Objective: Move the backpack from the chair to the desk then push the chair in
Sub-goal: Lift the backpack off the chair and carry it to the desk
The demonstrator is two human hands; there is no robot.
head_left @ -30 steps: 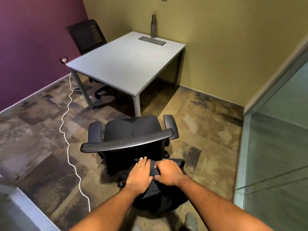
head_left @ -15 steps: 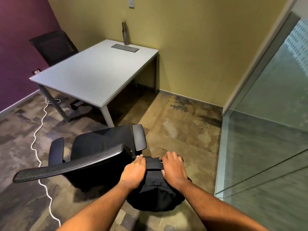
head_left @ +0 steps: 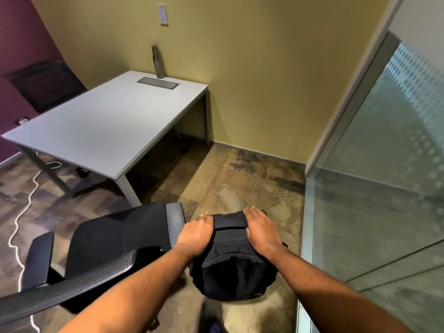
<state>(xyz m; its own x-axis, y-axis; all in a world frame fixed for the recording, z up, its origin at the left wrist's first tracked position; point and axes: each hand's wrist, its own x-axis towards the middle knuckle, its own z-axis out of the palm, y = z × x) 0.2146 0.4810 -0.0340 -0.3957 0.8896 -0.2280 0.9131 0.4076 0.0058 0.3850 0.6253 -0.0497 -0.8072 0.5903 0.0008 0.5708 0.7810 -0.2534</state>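
Note:
I hold a black backpack [head_left: 234, 267] in the air, to the right of the black office chair [head_left: 113, 239] and above the floor. My left hand [head_left: 195, 233] grips its top left side and my right hand [head_left: 260, 229] grips its top right side, with the carry handle between them. The chair's seat is bare, and its mesh backrest points toward me at the lower left. The white desk [head_left: 108, 126] stands beyond the chair at the upper left, apart from it.
A grey bottle [head_left: 157, 62] and a grey cable flap [head_left: 158, 82] are at the desk's far edge. A second black chair [head_left: 45, 85] stands behind the desk. A white cable [head_left: 21, 219] snakes over the floor at left. A glass partition [head_left: 374, 188] closes the right side.
The backpack has come off behind the chair and moved right and forward with both hands on it. My view has swung right, so the chair and desk now sit further left.

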